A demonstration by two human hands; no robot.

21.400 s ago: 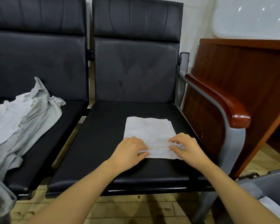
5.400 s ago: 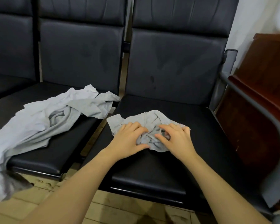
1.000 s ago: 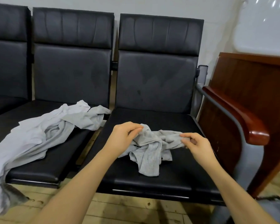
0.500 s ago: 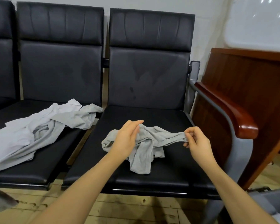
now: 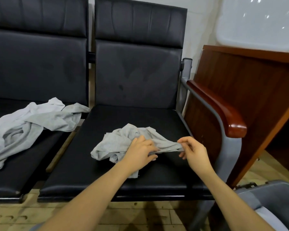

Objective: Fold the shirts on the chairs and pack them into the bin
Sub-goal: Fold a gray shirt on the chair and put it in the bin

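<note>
Lying crumpled on the right seat (image 5: 140,172), the small shirt (image 5: 122,144) sits mid-cushion, with bare black seat all round it: a wide strip toward the backrest, more toward the front edge, and a band on the left before the gap between seats. On the right, the armrest (image 5: 223,110) and its grey post close that side off, with the wooden cabinet (image 5: 250,90) just behind. The bin (image 5: 274,197) stands on the floor at lower right, beyond the seat's front corner.

The shirt's long axis runs left to right, bunched at the left and drawn out to a thin taut strip at the right. The right hand (image 5: 193,151) pinches the end of that strip between thumb and fingertips, lifted just off the seat. The left hand (image 5: 140,151) rests on the middle of the cloth, fingers curled into it.

Half a second ago the left hand held the cloth raised; now it is down on the heap, and the cloth has slumped flatter.

A second, larger shirt (image 5: 32,124) sprawls over the left seat (image 5: 23,172), one edge reaching the gap.
</note>
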